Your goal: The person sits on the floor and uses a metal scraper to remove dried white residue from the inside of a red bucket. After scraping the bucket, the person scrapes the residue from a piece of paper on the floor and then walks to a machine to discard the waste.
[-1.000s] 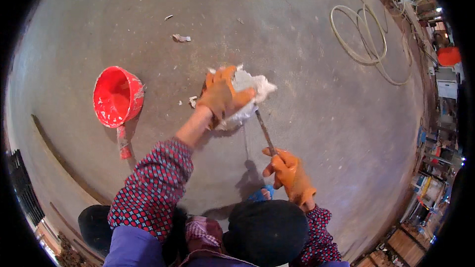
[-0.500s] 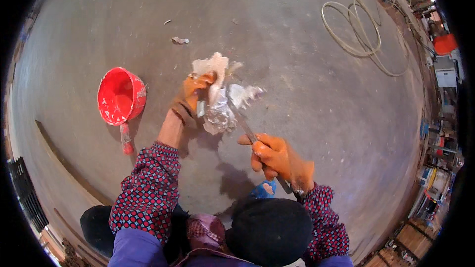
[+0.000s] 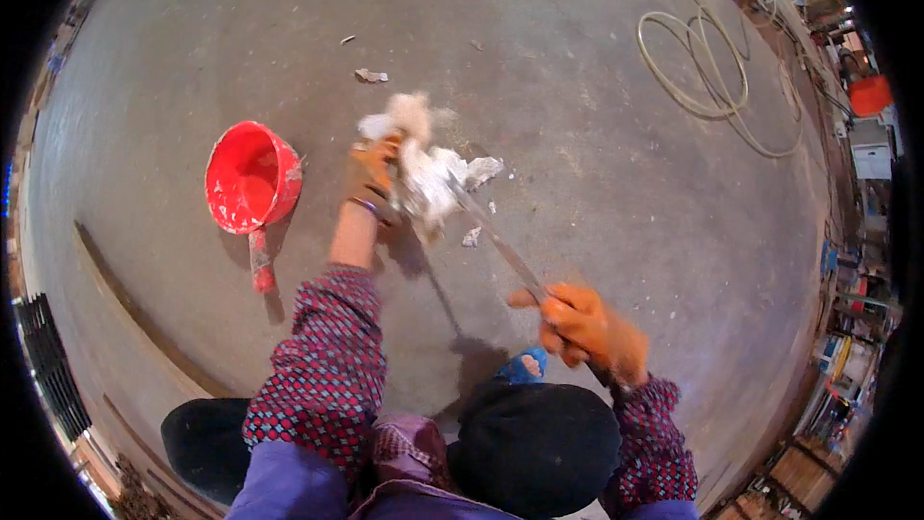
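Observation:
My left hand [image 3: 369, 178], in a stained orange glove, grips a crumpled, whitish, plaster-like lump [image 3: 428, 178] with ragged edges. The lump is smeared by motion, so its exact kind is unclear. Fingers of my right hand [image 3: 595, 332], also orange-gloved, close around a long, narrow, flat metal tool [image 3: 505, 250]. Its dark end sticks out behind the glove, and its far tip reaches the lump's right side; whether it touches is hard to tell. Small white flakes [image 3: 472, 237] show just right of the lump.
Left of my hands, a red plastic dipper [image 3: 288, 183] with white residue stands on the grey concrete floor [image 3: 577, 135]. Scraps [image 3: 371, 75] lie farther off. A coiled pale hose [image 3: 647, 63] is at the far right. Shelves with clutter line the right edge; a blue shoe [image 3: 525, 366] shows near my knee.
My right hand has drawn back to the right with the tool, whose blade shows longer now. The lump has turned in my left hand, and a white flake appears below it.

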The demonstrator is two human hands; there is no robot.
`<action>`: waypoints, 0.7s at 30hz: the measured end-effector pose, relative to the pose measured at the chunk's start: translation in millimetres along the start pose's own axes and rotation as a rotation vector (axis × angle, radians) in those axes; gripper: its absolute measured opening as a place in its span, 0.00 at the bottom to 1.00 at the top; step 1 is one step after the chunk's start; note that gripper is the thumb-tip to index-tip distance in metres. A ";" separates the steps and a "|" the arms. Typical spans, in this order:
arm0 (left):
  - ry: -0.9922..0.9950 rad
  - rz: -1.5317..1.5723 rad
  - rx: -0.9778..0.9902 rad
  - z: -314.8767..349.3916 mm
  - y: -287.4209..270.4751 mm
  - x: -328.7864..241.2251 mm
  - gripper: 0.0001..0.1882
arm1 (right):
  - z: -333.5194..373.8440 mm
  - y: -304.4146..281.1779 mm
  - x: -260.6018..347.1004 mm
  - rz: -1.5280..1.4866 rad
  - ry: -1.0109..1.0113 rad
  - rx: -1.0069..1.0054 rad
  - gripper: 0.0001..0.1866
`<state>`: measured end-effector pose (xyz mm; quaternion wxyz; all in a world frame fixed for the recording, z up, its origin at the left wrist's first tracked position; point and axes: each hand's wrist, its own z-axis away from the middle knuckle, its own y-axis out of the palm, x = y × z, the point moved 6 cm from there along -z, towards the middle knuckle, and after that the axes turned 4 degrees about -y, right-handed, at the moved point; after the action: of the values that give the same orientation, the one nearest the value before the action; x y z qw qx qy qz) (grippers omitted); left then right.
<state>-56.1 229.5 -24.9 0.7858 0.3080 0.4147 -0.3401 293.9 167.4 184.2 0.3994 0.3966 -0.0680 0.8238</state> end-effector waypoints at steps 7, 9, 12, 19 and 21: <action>0.142 0.215 0.070 -12.9 -12.7 -33.7 0.13 | 37.9 -17.8 -28.2 -0.152 0.086 -0.226 0.23; 0.199 -0.079 -0.090 31.1 3.0 -73.3 0.14 | 26.3 -8.4 -30.9 -0.086 0.082 -0.162 0.23; 0.323 -0.613 -0.439 79.4 35.8 -110.5 0.17 | 18.8 1.5 -35.8 -0.078 0.084 -0.156 0.24; 0.570 -0.541 -0.155 106.7 76.9 -74.5 0.21 | -7.4 8.7 -38.5 -0.093 0.046 -0.086 0.26; 0.392 -0.529 -0.144 111.9 82.0 -67.9 0.21 | -17.0 15.1 -38.0 -0.131 0.054 -0.090 0.26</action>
<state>29.3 210.2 102.3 0.5956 0.1928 0.6463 -0.4363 286.9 141.6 148.9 0.4713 0.3594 -0.0680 0.8025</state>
